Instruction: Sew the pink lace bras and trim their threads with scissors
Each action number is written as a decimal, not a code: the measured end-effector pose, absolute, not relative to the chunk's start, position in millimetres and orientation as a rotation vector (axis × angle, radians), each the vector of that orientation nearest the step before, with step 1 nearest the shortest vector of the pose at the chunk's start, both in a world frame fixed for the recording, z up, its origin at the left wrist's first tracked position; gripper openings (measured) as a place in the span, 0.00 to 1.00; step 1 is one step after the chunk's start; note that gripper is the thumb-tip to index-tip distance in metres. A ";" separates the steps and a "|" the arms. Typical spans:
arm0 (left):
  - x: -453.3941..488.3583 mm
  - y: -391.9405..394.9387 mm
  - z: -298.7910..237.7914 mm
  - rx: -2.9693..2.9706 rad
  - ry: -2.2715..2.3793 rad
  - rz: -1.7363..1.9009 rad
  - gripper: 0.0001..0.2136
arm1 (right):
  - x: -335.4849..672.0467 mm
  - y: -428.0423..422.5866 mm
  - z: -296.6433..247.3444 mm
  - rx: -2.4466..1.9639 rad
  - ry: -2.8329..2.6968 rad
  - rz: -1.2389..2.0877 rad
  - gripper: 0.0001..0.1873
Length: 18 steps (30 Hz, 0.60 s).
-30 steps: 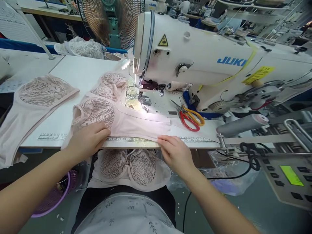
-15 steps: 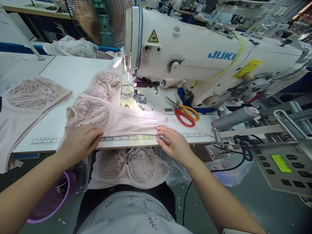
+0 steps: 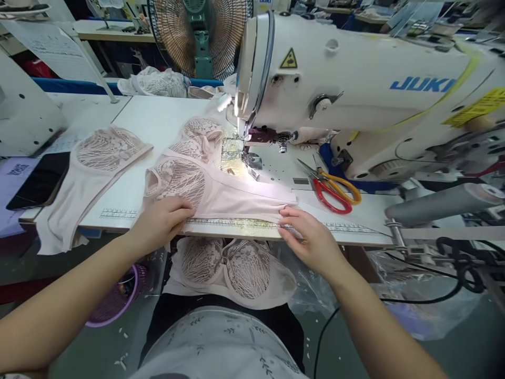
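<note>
A pale pink lace bra piece [image 3: 205, 184] lies on the white sewing table [image 3: 153, 118], its far end under the presser foot [image 3: 250, 158] of a white JUKI sewing machine [image 3: 355, 89]. My left hand [image 3: 163, 221] presses on the fabric's near left edge, fingers curled against it. At the band's right end my right hand [image 3: 307, 234] pinches the hem, right over the printed ruler at the table's front edge. Another lace bra [image 3: 232, 268] rests on my lap below the table.
Red and orange-handled scissors [image 3: 333, 189] lie right of the needle. A second bra piece [image 3: 90, 168] and a black phone [image 3: 39, 181] sit at the left. A fan [image 3: 197, 31] and a lace pile [image 3: 158, 84] stand behind. A purple basket [image 3: 114, 300] sits below.
The view has shifted so everything sits further right in frame. Both hands stay on the fabric's near edge; my right hand has slid slightly along the hem.
</note>
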<state>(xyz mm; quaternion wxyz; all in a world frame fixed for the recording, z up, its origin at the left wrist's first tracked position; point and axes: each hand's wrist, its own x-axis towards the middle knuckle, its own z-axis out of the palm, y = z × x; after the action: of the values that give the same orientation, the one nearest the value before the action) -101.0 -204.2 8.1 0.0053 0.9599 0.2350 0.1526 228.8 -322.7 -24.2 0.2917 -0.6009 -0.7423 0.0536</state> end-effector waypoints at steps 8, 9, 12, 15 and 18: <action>-108.3 -198.4 2.7 3.036 0.748 0.407 0.15 | 229.6 -319.1 -28.4 -1.657 -2.001 0.073 0.10; -108.7 -198.3 2.6 3.036 0.747 0.404 0.16 | 229.3 -319.2 -28.8 -1.654 -2.002 0.066 0.10; -109.5 -199.4 2.5 3.041 0.726 0.404 0.16 | 228.6 -319.6 -30.1 -1.635 -2.003 0.038 0.11; -110.3 -201.0 1.8 3.053 0.719 0.408 0.15 | 228.3 -319.7 -31.6 -1.614 -1.992 0.022 0.11; -111.3 -201.5 1.5 3.070 0.680 0.430 0.15 | 228.5 -319.8 -30.5 -1.615 -1.978 0.049 0.10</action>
<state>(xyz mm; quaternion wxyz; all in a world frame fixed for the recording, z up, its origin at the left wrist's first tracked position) -111.3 -201.5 1.5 -0.0162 0.9672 0.2143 0.1354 228.5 -319.8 -30.5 0.2899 -0.6052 -0.7412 0.0183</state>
